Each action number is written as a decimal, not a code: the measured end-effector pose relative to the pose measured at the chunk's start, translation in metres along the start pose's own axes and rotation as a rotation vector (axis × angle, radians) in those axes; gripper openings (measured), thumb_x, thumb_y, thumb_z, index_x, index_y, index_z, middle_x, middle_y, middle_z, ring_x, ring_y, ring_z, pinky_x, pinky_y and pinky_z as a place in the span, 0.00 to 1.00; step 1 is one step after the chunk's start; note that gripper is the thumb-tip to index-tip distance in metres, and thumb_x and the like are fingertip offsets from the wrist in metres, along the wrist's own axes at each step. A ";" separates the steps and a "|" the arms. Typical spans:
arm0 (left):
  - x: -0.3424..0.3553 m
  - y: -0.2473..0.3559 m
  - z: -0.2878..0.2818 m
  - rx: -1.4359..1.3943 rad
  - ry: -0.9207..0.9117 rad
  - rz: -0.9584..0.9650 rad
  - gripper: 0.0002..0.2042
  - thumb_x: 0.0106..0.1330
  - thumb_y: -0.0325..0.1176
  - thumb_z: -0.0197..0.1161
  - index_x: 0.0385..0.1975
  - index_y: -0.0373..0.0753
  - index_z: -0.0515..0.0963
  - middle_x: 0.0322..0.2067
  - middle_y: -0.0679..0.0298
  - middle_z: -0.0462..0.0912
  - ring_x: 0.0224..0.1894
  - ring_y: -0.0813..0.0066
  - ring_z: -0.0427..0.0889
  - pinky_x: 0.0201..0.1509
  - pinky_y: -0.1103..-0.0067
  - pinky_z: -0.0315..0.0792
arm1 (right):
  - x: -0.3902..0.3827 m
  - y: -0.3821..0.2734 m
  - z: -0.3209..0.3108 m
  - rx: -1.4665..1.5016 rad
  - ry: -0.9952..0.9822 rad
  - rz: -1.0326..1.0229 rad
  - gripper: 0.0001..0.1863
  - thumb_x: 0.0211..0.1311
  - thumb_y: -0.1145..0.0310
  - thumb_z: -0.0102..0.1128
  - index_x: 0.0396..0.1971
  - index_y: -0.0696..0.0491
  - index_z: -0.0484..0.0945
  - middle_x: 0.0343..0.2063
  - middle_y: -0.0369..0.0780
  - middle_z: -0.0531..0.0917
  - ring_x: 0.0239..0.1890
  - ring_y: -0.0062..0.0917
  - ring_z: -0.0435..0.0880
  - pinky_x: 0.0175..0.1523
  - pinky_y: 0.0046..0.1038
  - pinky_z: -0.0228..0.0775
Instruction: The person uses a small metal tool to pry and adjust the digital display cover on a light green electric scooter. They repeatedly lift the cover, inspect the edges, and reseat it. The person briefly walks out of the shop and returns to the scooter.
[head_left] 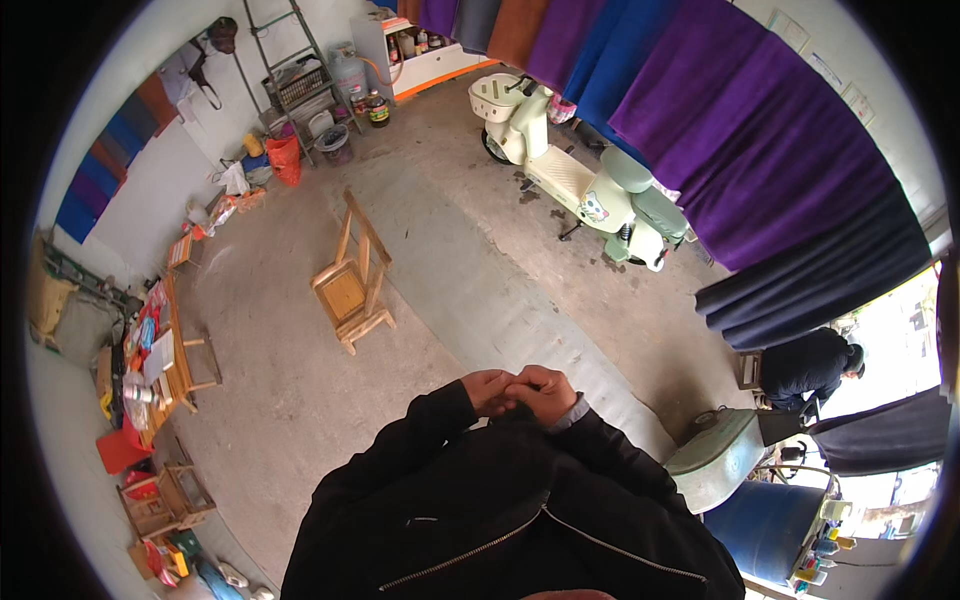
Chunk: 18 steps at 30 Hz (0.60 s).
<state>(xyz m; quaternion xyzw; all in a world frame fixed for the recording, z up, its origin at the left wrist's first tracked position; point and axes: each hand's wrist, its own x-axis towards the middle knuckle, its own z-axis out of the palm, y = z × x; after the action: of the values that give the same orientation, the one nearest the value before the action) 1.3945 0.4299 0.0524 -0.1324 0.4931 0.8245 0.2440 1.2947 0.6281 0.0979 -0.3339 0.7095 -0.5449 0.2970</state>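
My left hand (486, 392) and my right hand (546, 396) meet close in front of my chest. The fingers of both are curled and pressed together at the tips. Whatever they pinch, if anything, is too small or too hidden to name. Black sleeves cover my forearms, and the dark jacket with its zip (470, 545) lies just below the hands. Beyond them on the concrete floor stands a small wooden chair (345, 290), apart from both hands.
A pale green scooter (575, 185) is parked at the far right, beneath hanging purple cloths (760, 150). A cluttered wooden table (178, 350) lines the left wall. Near my right are a blue barrel (765, 525), a metal machine (720, 455) and a crouching person (805, 365).
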 end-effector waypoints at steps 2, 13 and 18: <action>0.029 0.037 -0.034 -0.085 -0.017 0.021 0.30 0.76 0.64 0.60 0.58 0.41 0.78 0.41 0.66 0.83 0.38 0.82 0.81 0.41 0.83 0.76 | 0.051 0.008 -0.011 0.118 0.083 0.083 0.06 0.67 0.70 0.72 0.37 0.58 0.88 0.32 0.37 0.87 0.35 0.19 0.84 0.43 0.25 0.75; 0.186 0.189 -0.276 -0.361 0.193 0.073 0.17 0.81 0.44 0.63 0.58 0.39 0.78 0.39 0.68 0.85 0.35 0.81 0.81 0.37 0.84 0.75 | 0.445 0.039 -0.072 -0.370 -0.396 -0.180 0.12 0.69 0.60 0.69 0.41 0.54 0.86 0.35 0.42 0.87 0.38 0.35 0.87 0.44 0.34 0.78; 0.220 0.239 -0.366 -0.431 0.279 0.067 0.14 0.81 0.41 0.63 0.57 0.40 0.79 0.38 0.70 0.84 0.31 0.83 0.79 0.35 0.85 0.73 | 0.607 0.042 -0.067 -0.285 -0.752 0.244 0.20 0.59 0.52 0.79 0.37 0.54 0.85 0.29 0.39 0.87 0.32 0.32 0.86 0.39 0.34 0.76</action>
<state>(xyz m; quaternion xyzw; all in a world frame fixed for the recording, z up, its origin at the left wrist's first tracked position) 1.0732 0.0739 -0.0444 -0.2774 0.3388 0.8920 0.1123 0.8709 0.1907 0.0374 -0.4606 0.6543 -0.2425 0.5485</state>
